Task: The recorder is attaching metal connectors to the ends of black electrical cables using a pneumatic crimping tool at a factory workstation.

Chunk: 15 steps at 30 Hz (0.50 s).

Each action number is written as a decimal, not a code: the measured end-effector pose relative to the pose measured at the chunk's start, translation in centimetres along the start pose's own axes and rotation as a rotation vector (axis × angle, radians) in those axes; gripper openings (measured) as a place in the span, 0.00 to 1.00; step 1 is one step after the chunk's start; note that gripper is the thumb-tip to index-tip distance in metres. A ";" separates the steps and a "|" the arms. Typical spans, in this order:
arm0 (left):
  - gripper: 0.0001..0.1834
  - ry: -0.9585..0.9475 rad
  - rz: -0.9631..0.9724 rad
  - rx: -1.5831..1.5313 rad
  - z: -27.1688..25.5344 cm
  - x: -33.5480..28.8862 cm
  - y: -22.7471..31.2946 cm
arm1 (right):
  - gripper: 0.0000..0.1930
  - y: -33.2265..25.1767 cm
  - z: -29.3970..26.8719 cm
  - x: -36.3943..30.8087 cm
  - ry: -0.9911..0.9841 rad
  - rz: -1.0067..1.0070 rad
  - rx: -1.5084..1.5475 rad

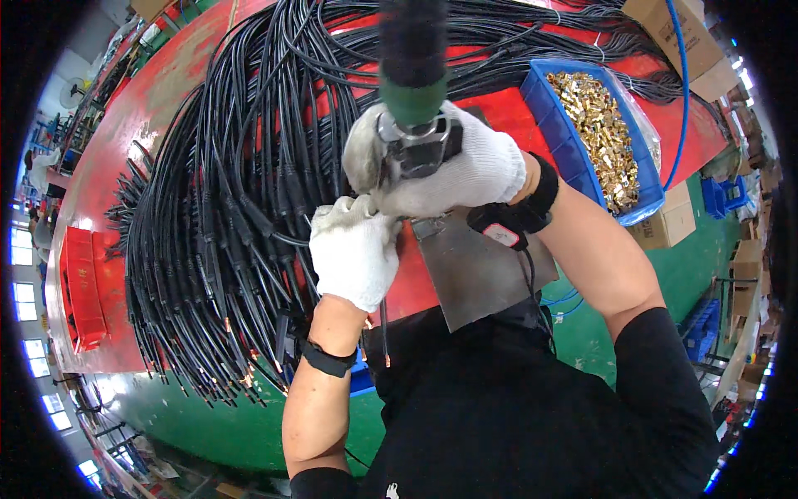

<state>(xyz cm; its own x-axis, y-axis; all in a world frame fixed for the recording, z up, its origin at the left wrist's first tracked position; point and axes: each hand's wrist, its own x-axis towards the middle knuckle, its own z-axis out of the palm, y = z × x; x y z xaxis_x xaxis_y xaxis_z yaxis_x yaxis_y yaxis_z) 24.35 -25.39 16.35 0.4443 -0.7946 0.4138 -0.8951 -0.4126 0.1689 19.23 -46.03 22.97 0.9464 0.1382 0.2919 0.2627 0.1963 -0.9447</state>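
Observation:
A power tool with a black upper body and a green collar (416, 101) stands upright, very near the camera. My right hand (453, 162), in a white knit glove, is wrapped around its lower part; the glove is smudged grey. Just below and left, my left hand (353, 254), also gloved, is closed, fingers curled at the tool's foot. A black cable (287, 239) runs into the left hand, and a cable end with a copper tip (386, 353) hangs below it. The tool's working end and what lies under it are hidden by my hands.
A big bundle of black cables (199, 224) covers the red table (166, 91). On the right, a blue bin (569, 137) holds many brass terminals (598, 133). A grey metal plate (482, 274) lies before me. A red bin (81, 287) sits far left; a blue hose (683, 91) hangs right.

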 end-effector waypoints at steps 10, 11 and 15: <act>0.02 -0.008 -0.008 0.027 0.3 -0.2 0.1 | 0.15 1.2 2.2 -0.2 0.226 -0.066 -0.140; 0.02 -0.011 -0.007 0.031 0.4 -0.2 0.0 | 0.16 1.3 2.4 -0.3 0.233 -0.071 -0.130; 0.04 0.014 0.001 0.033 0.5 -0.3 0.0 | 0.16 1.8 2.6 -0.8 0.259 -0.075 -0.073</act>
<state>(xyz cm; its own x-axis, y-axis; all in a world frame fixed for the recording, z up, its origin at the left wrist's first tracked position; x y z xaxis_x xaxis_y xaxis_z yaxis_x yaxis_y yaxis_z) 24.22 -25.37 15.75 0.4425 -0.7890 0.4263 -0.8939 -0.4263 0.1387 18.49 -43.23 21.45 0.9379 -0.1289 0.3221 0.3376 0.1253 -0.9329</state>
